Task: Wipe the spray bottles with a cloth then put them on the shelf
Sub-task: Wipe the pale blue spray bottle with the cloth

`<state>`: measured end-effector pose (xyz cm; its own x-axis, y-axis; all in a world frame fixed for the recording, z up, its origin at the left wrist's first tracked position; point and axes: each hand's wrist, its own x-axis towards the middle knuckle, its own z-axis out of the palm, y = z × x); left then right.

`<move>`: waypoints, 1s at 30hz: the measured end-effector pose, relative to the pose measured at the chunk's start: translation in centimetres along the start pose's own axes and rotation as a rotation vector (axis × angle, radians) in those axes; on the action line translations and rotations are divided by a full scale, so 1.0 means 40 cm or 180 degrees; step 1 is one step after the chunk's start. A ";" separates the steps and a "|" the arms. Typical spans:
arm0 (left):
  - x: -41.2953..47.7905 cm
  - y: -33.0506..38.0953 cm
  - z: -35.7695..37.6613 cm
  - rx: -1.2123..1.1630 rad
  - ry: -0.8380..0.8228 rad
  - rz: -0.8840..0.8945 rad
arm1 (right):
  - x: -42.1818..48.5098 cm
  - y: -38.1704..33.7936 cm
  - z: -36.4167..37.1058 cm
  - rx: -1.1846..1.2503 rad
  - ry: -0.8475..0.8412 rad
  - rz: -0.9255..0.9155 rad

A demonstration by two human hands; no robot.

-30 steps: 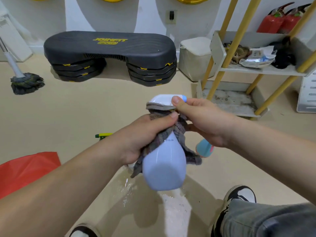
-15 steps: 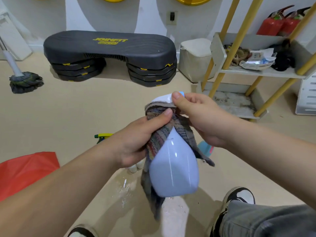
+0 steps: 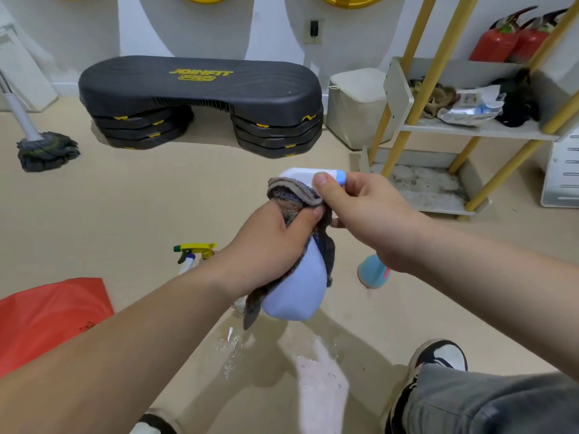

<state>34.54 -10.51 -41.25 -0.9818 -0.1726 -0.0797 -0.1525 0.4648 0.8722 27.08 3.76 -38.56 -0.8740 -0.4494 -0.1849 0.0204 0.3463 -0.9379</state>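
Note:
A pale blue spray bottle (image 3: 297,292) with a white head hangs in mid-air at the centre of the view. My right hand (image 3: 363,220) grips its white spray head. My left hand (image 3: 272,245) holds a striped grey cloth (image 3: 294,198) wrapped around the bottle's neck and upper body. On the floor behind my left wrist stands a second spray bottle with a yellow and green trigger (image 3: 194,252). A teal bottle (image 3: 372,274) shows below my right hand. The yellow-legged shelf (image 3: 476,128) stands at the right.
Water and foam (image 3: 316,364) lie on the beige floor below the bottle. A black step platform (image 3: 200,101) sits ahead, a mop (image 3: 44,148) at the left, a red sheet (image 3: 47,314) at lower left. Rags and packets fill the shelf's middle board. My shoe (image 3: 438,358) is at lower right.
The bottle has swung back toward upright and slightly left. My left hand with the cloth slid up around the neck, and the cloth's loose end hangs shorter.

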 end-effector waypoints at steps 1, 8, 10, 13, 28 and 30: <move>0.005 -0.006 0.005 0.0242 0.0201 0.0138 | -0.005 0.000 0.004 -0.0106 0.0062 -0.0086; 0.001 -0.065 0.000 -0.0020 0.0587 0.0122 | -0.003 -0.002 0.021 -0.0274 0.0269 -0.0164; 0.004 -0.058 -0.002 -0.0804 0.0920 -0.0346 | 0.001 0.000 0.015 -0.0254 0.0227 -0.0126; 0.009 -0.040 -0.021 -0.1205 0.1256 -0.0654 | 0.006 0.016 0.006 -0.0319 0.0234 -0.0025; 0.008 -0.054 -0.058 0.0221 0.0450 0.0997 | -0.020 -0.006 -0.002 -0.0478 -0.0242 -0.0600; 0.002 -0.046 -0.052 0.0279 0.0650 0.0789 | -0.021 -0.004 -0.006 -0.0376 -0.0341 -0.0574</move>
<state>34.97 -13.20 -41.86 -0.9485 -0.2114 0.2359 0.0703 0.5858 0.8074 27.70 4.27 -38.16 -0.8016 -0.5954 -0.0536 -0.1937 0.3435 -0.9190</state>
